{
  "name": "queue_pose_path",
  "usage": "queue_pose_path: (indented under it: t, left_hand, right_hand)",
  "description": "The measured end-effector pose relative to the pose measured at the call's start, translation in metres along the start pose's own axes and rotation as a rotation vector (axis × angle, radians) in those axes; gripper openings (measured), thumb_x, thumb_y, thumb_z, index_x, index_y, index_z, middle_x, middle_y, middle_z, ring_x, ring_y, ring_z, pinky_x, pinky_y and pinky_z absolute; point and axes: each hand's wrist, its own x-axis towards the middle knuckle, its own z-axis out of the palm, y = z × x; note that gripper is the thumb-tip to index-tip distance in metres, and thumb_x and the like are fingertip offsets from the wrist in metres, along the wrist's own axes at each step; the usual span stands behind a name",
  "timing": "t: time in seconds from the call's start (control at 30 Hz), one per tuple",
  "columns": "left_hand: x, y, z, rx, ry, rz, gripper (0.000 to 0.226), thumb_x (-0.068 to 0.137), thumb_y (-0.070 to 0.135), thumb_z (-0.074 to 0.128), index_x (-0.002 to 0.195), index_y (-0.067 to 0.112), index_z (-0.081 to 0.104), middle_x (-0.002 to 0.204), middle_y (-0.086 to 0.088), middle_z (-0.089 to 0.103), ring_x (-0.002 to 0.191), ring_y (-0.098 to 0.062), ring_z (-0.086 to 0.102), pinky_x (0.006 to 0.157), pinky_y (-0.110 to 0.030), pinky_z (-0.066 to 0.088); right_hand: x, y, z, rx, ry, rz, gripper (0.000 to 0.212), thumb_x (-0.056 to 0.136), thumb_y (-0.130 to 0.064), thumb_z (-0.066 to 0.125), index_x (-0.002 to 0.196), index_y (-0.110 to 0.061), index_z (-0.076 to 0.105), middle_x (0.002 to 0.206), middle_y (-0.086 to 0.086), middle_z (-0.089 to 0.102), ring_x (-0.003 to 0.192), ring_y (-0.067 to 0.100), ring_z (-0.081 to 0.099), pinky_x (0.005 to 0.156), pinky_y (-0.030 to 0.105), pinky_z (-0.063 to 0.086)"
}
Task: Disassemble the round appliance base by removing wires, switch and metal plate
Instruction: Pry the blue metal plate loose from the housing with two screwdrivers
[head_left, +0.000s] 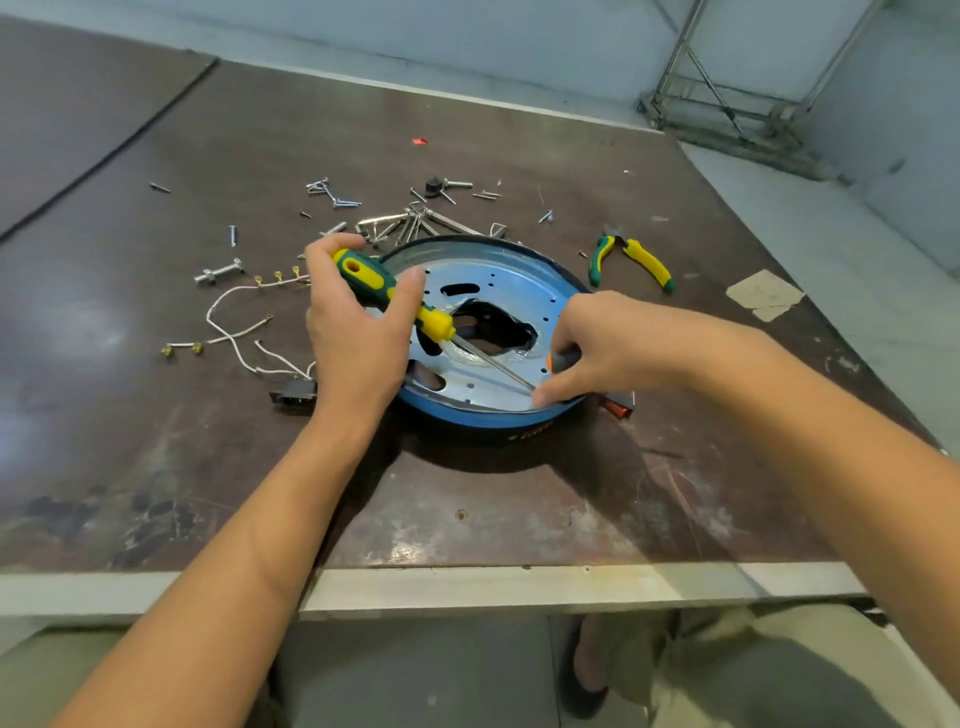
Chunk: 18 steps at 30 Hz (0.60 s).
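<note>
Here: Two Tools over the Round Base

The round base (467, 415) sits mid-table (519, 499), its metal plate (498, 275) facing up. The left hand (358, 332) grips a green-and-yellow screwdriver (395, 299) whose shaft slants to the plate's near rim. There the right hand (597, 343) curls round an orange-and-black handle (563, 358). White wires (234, 322) lie left of the base.

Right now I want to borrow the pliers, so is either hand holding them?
No, the pliers lie untouched on the table, to the right of the round base.
</note>
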Motion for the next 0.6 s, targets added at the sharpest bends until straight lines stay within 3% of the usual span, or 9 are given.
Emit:
queue_pose_path:
  t: [0.1, 0.23, 0.4, 0.6]
  left_hand:
    - [-0.002, 0.003, -0.001, 0.010, -0.004, 0.000, 0.046, 0.087, 0.037, 0.072, 0.123, 0.020, 0.047, 0.081, 0.013, 0.049, 0.074, -0.004, 0.051, 0.076, -0.039, 0.052]
    - [-0.005, 0.007, -0.004, 0.016, -0.011, 0.000, 0.045, 0.090, 0.036, 0.072, 0.123, 0.023, 0.045, 0.085, 0.012, 0.050, 0.081, -0.008, 0.053, 0.081, -0.043, 0.053]
    - [-0.007, 0.008, -0.006, 0.012, -0.020, -0.012, 0.044, 0.090, 0.036, 0.072, 0.121, 0.030, 0.042, 0.086, 0.011, 0.051, 0.084, -0.009, 0.055, 0.085, -0.043, 0.053]
    - [-0.008, 0.007, -0.008, -0.014, -0.026, -0.025, 0.046, 0.089, 0.036, 0.073, 0.122, 0.032, 0.042, 0.091, 0.013, 0.051, 0.092, -0.014, 0.056, 0.089, -0.043, 0.052]
  right_hand:
    - [0.010, -0.008, -0.003, -0.105, -0.089, 0.040, 0.057, 0.085, -0.052, 0.080, 0.054, -0.022, 0.043, 0.041, -0.010, 0.041, 0.048, 0.013, 0.037, 0.048, 0.023, 0.031]
    - [0.018, -0.016, -0.007, -0.151, -0.166, 0.069, 0.045, 0.089, -0.036, 0.077, 0.060, -0.025, 0.045, 0.058, -0.010, 0.048, 0.060, 0.021, 0.048, 0.057, 0.031, 0.044]
    - [0.017, -0.021, -0.010, -0.156, -0.241, 0.105, 0.032, 0.093, -0.028, 0.071, 0.069, -0.018, 0.052, 0.070, 0.003, 0.059, 0.064, 0.023, 0.055, 0.054, 0.027, 0.047]
    - [0.005, -0.015, -0.022, -0.071, -0.176, 0.074, 0.036, 0.088, -0.027, 0.070, 0.058, -0.018, 0.053, 0.052, -0.006, 0.054, 0.053, 0.016, 0.049, 0.054, 0.027, 0.040]
